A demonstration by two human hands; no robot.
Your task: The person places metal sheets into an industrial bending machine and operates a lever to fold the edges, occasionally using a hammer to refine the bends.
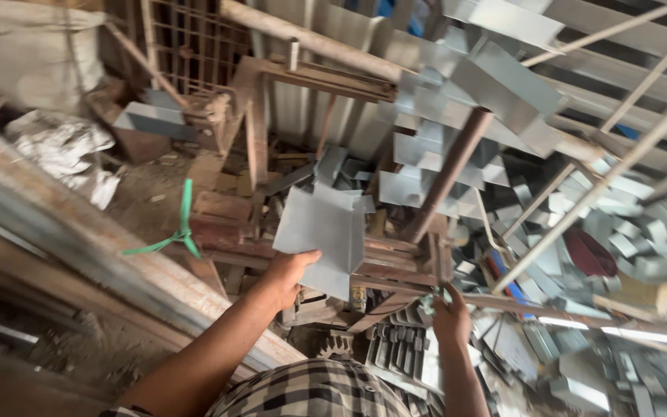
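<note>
Grip folded grey sheet-metal piece point(322, 232) at lower edge with left hand point(287, 274), closed on it, above rusty press frame point(395, 266). Keep right hand point(451, 313) on frame; whether closed cannot be told. Hold sheet level; keep fingers off cut edges.
</note>
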